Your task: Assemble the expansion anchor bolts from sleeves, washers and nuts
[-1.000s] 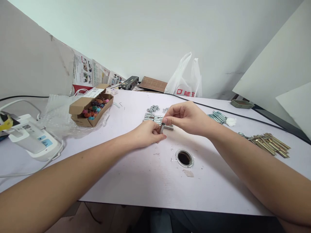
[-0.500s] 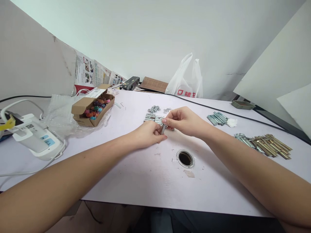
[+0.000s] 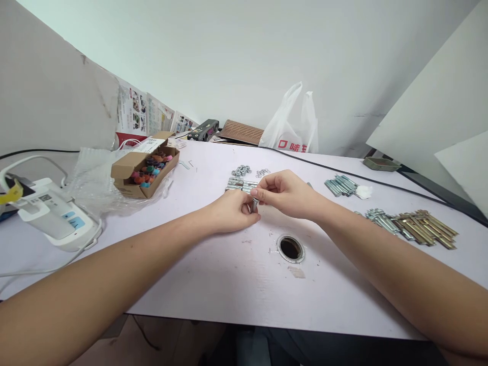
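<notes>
My left hand (image 3: 234, 211) is closed round a silver expansion bolt (image 3: 254, 205), which stands nearly upright between thumb and fingers just above the table. At its upper end my right hand (image 3: 285, 194) is closed in a pinch, thumb against the index finger. Whatever small part sits between those fingertips is hidden. Behind my hands lie several silver metal sleeves (image 3: 237, 183) in a row, partly covered by my fingers. Beyond them are a cluster of nuts (image 3: 241, 171) and a small pile of washers (image 3: 262, 173).
To the right lie silver rods (image 3: 339, 186), gold expansion bolts (image 3: 427, 226) and a green tray (image 3: 381, 163). A round hole (image 3: 291, 249) opens in the table in front of me. A cardboard box (image 3: 131, 170) and white power strip (image 3: 63, 218) stand left. A plastic bag (image 3: 292, 127) sits behind.
My right hand has shifted slightly left and down over the bolt's upper end. The left hand keeps its hold and has barely moved.
</notes>
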A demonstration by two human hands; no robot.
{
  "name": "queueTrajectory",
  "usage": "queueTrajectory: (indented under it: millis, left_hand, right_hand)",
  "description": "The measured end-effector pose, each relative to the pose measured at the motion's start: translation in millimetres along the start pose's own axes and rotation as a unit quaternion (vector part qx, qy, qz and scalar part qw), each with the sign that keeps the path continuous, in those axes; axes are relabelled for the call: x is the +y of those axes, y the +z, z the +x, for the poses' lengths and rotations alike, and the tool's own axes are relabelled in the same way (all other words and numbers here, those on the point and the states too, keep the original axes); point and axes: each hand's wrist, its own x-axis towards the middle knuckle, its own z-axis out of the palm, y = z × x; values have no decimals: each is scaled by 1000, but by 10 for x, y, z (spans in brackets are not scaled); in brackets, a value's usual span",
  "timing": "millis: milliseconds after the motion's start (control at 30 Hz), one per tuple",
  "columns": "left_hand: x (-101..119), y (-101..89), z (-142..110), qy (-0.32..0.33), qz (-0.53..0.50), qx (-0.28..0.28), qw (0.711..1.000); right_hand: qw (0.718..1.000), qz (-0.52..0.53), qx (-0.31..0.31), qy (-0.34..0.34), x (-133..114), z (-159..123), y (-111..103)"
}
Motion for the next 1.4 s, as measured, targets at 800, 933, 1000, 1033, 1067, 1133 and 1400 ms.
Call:
queueTrajectory:
  millis: [800, 933, 1000, 1033, 1067, 1133, 1400]
  left_hand:
    - [-60, -15, 36, -25, 44, 10, 999]
    - [-95, -4, 41, -13, 40, 10, 999]
    - [-110, 2, 41, -16, 38, 9, 999]
    - [-115, 4, 41, -18, 37, 8, 999]
    - [-120, 5, 42, -19, 35, 6, 999]
    - [-123, 2, 43, -18, 34, 3, 999]
    - [-94, -12, 52, -9, 19, -16, 1000]
  right_hand:
    - [944, -228, 170, 169, 522, 190, -590]
    - [927, -261, 168, 209, 954, 259, -659]
    - [928, -263, 168, 202, 1077, 274, -631]
    - [929, -264, 167, 196, 1110, 281, -609]
    - [931, -265, 167, 188, 1127, 289, -584]
    - [934, -268, 165, 170, 1123, 314, -531]
    - [954, -257, 112, 109, 993, 575, -284]
